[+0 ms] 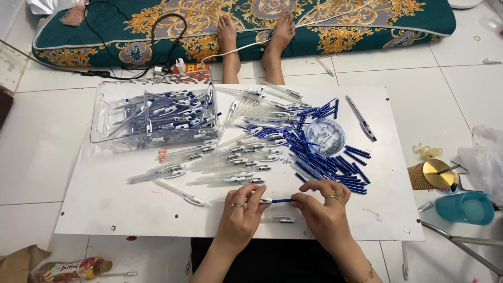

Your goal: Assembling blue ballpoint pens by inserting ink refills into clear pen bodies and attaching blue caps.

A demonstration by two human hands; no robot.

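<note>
Left hand (pixel 242 209) pinched clear pen barrel (pixel 259 200) at its fingertips. Right hand (pixel 324 209) pinched blue refill (pixel 282 200), tip at barrel mouth, between both hands. Refill pile (pixel 330 165) lay just beyond right hand. Advice: keep refill coaxial, feed straight, avoid bending.

Single head view — looks steeply down, close over white board (pixel 105 209); faces mattress (pixel 367 26) beyond.
</note>
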